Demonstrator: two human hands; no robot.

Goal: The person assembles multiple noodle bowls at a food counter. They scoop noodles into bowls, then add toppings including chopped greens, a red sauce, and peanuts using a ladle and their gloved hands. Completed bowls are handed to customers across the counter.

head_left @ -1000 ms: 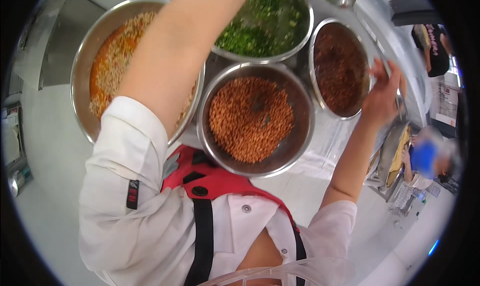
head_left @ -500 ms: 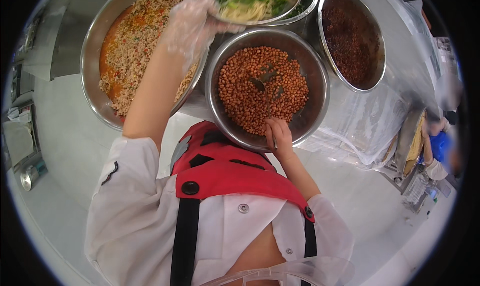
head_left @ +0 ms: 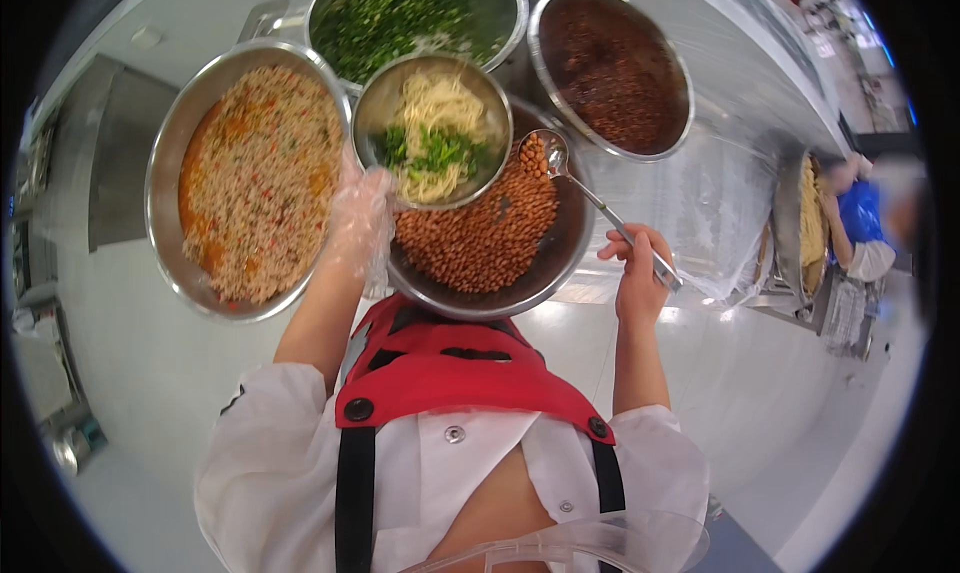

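While the gloved left hand grips the noodle bowl by its near-left rim, fingers closed on it, the bowl hangs over the peanut pan. Just right of the bowl, the spoon slants from its scoop at the bowl's edge down-right to the right hand, fingers clamped on the handle.

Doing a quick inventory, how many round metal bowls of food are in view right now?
5: rice bowl at left, greens bowl top, dark sauce bowl top right, peanut bowl centre, small noodle bowl above it.

greens bowl top cut off, co-worker blurred
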